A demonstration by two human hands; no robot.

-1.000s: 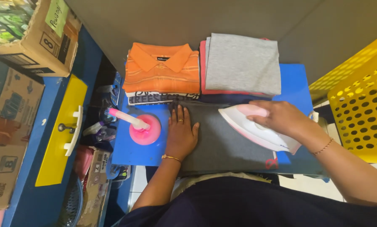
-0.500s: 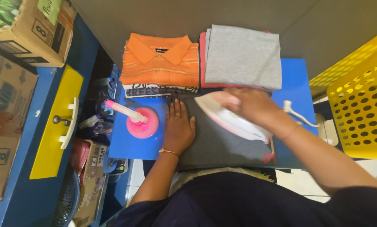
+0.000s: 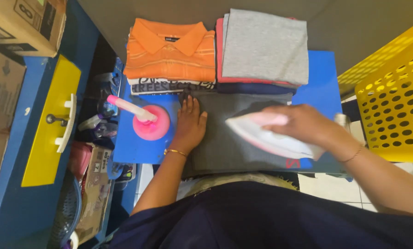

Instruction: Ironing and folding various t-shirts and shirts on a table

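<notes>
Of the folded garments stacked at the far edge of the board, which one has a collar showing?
The orange striped shirt, top of the left stack. Its collar faces up; the grey garment topping the right stack shows only plain folded cloth.

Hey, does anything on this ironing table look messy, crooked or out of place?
Nothing stands out. The left hand lies flat on the grey cloth, the right hand grips the iron, and the folded shirts sit in neat stacks.
</notes>
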